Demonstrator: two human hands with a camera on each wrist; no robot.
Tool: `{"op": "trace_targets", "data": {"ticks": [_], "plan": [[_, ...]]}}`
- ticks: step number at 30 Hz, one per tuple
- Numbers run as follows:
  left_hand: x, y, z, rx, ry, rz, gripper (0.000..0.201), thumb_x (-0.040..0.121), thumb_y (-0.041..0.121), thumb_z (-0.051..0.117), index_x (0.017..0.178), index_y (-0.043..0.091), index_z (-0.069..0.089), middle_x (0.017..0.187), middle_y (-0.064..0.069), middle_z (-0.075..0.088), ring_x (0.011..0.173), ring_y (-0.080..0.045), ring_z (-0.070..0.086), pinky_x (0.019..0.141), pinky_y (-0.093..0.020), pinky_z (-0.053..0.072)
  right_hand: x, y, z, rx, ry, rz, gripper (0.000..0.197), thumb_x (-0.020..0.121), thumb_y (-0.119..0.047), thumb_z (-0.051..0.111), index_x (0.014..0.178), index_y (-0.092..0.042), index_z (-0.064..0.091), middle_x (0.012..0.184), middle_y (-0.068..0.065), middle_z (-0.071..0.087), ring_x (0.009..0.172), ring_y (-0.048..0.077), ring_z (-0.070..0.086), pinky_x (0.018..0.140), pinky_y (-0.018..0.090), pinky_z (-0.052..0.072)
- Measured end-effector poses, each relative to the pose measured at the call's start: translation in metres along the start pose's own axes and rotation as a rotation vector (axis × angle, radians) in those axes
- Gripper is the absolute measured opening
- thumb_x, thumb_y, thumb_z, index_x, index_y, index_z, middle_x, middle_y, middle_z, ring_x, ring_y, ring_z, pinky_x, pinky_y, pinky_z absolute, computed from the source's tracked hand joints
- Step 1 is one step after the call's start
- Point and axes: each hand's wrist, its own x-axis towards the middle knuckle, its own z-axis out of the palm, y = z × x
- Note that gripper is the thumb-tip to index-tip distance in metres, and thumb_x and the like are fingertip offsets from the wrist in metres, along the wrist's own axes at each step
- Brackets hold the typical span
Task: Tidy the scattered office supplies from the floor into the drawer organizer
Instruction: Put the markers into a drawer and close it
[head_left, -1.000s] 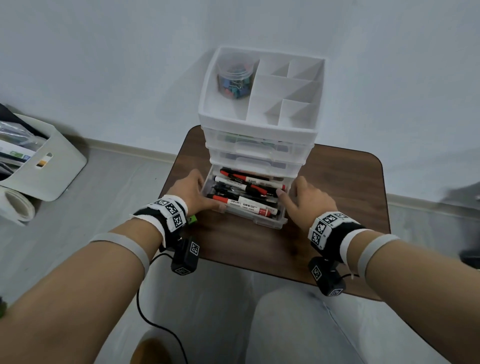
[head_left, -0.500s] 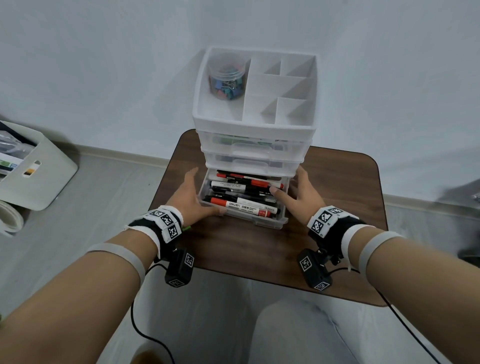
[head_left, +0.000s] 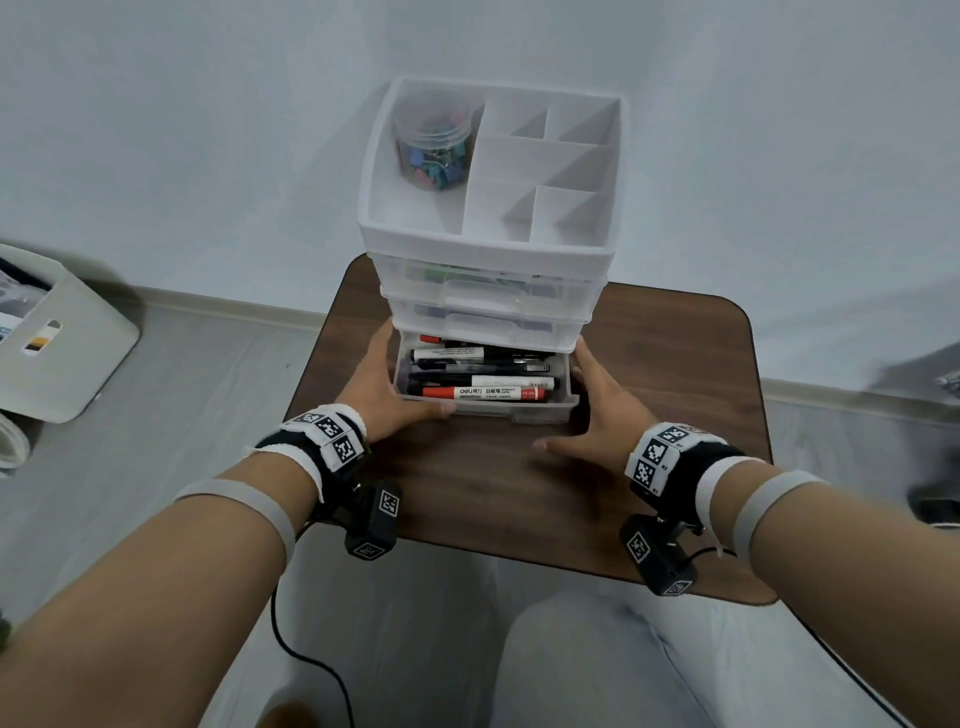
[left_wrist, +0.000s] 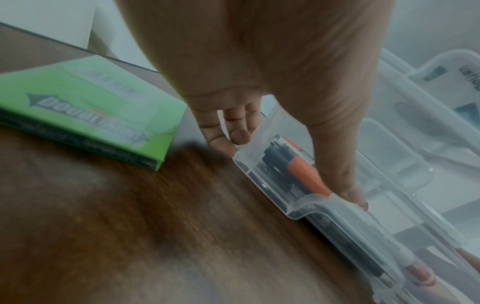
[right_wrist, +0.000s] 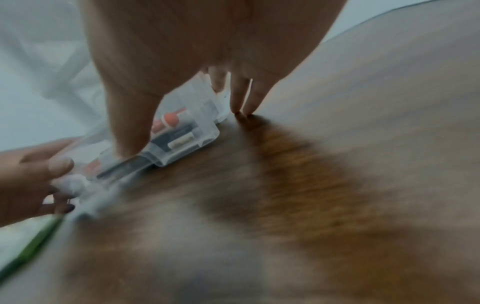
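Note:
A white drawer organizer (head_left: 488, 249) stands on a brown table (head_left: 467, 493). Its clear bottom drawer (head_left: 540, 410) sticks out a little and holds red and black markers (head_left: 483, 392) and pens. My left hand (head_left: 379, 389) lies along the drawer's left side with straight fingers, and its thumb (left_wrist: 348, 185) presses the front lip. My right hand (head_left: 597, 410) lies flat along the right side, its fingertips (right_wrist: 244, 107) on the table and its thumb spread toward the drawer front. The top tray holds a clear jar of binder clips (head_left: 434, 150).
A green gum pack (left_wrist: 85, 111) lies on the table just left of my left hand. A white bin (head_left: 67, 358) and a paper roll (head_left: 10, 441) sit on the floor at the left. The wall is close behind the organizer.
The bottom drawer has slid further into the organizer, with both hands moving forward beside it. My right thumb has come off the drawer front and spread out over the table.

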Motion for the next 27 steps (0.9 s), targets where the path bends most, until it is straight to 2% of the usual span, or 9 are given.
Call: {"op": "trace_targets", "data": {"ticks": [3,6,9,12,15,18,22,24,27], "plan": [[0.007,0.002,-0.003,0.095,0.080,-0.023,0.127,0.044,0.046,0.097,0.146,0.046,0.021,0.142,0.004,0.036,0.125,-0.012,0.042,0.106,-0.039,0.040,0.007,-0.005,0.002,0.099,0.137,0.023,0.113,0.070,-0.043,0.082,0.152,-0.043,0.005,0.146,-0.011,0.047,0.130,0.009,0.049,0.105,0.033,0.045],[0.017,0.003,-0.008,0.178,0.143,-0.014,0.104,0.060,0.033,0.092,0.145,0.034,0.034,0.132,-0.001,0.041,0.113,-0.014,0.046,0.102,-0.031,0.039,0.018,-0.007,0.004,0.137,0.204,0.035,0.094,0.066,-0.048,0.079,0.142,-0.049,0.023,0.134,-0.009,0.056,0.117,0.008,0.058,0.098,0.037,0.052],[0.023,0.009,-0.009,0.208,0.217,-0.011,0.075,0.069,0.031,0.087,0.134,0.022,0.049,0.126,-0.001,0.058,0.108,-0.016,0.056,0.093,-0.025,0.043,0.029,-0.004,0.010,0.093,0.260,0.069,0.084,0.070,-0.044,0.077,0.140,-0.034,0.031,0.128,-0.004,0.059,0.113,0.012,0.060,0.095,0.036,0.053],[0.030,0.018,-0.004,0.221,0.249,-0.036,0.061,0.076,0.031,0.082,0.127,0.019,0.052,0.114,-0.001,0.064,0.096,-0.015,0.055,0.085,-0.022,0.040,0.041,-0.005,0.008,0.044,0.328,0.123,0.059,0.079,-0.033,0.074,0.129,-0.024,0.044,0.121,-0.001,0.061,0.102,0.015,0.063,0.088,0.032,0.054],[0.038,0.025,0.000,0.213,0.282,-0.041,0.058,0.077,0.031,0.080,0.127,0.019,0.053,0.117,-0.002,0.065,0.103,-0.020,0.058,0.085,-0.023,0.039,0.052,-0.003,0.004,-0.032,0.363,0.158,0.042,0.082,-0.029,0.070,0.118,-0.023,0.050,0.109,-0.002,0.062,0.089,0.017,0.063,0.083,0.040,0.056],[0.041,0.028,-0.001,0.206,0.316,-0.035,0.057,0.077,0.028,0.082,0.126,0.018,0.056,0.118,-0.002,0.066,0.111,-0.023,0.059,0.087,-0.022,0.039,0.054,-0.002,0.004,-0.060,0.370,0.178,0.038,0.083,-0.034,0.069,0.114,-0.024,0.051,0.102,-0.005,0.064,0.086,0.018,0.064,0.079,0.041,0.057],[0.038,0.026,-0.006,0.266,0.286,-0.022,0.056,0.079,0.029,0.079,0.128,0.017,0.053,0.115,0.000,0.065,0.105,-0.020,0.060,0.088,-0.025,0.043,0.049,-0.007,0.008,-0.048,0.377,0.178,0.039,0.084,-0.035,0.068,0.116,-0.025,0.049,0.107,-0.004,0.060,0.087,0.017,0.063,0.078,0.037,0.055],[0.032,0.020,-0.009,0.308,0.260,-0.044,0.063,0.076,0.035,0.080,0.130,0.022,0.050,0.122,-0.003,0.062,0.112,-0.023,0.060,0.097,-0.034,0.047,0.045,-0.012,0.014,-0.016,0.410,0.249,0.040,0.083,-0.035,0.070,0.111,-0.018,0.048,0.109,0.000,0.054,0.085,0.021,0.061,0.076,0.039,0.054],[0.012,0.010,-0.028,0.591,0.194,-0.188,0.082,0.064,0.060,0.080,0.133,0.036,0.044,0.131,-0.005,0.050,0.124,-0.030,0.049,0.105,-0.049,0.039,0.035,-0.028,0.019,0.062,0.410,0.459,0.033,0.084,-0.042,0.065,0.095,-0.013,0.054,0.093,0.005,0.062,0.080,0.026,0.061,0.072,0.036,0.052]]}}
